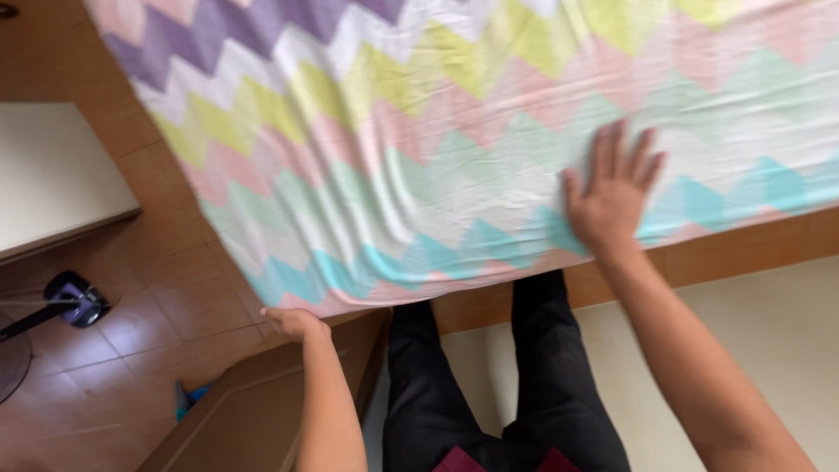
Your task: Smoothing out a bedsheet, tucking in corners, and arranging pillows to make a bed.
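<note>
A bedsheet (454,114) with a pastel zigzag pattern in purple, yellow, pink, green and blue covers a mattress and fills the upper view. My right hand (612,194) lies flat on the sheet near its front edge, fingers spread. My left hand (295,322) is at the sheet's lower left corner, fingers curled under the edge where the sheet hangs over the wooden bed frame (725,249). Whether it grips the fabric is hard to tell. My legs in dark trousers (489,385) stand against the bed.
A wooden footboard or cabinet (253,402) stands by my left arm. Brown tiled floor (149,323) lies at left, with a white table top (52,175) and a black fan base with cable (74,297). A cream mat (786,323) lies at right.
</note>
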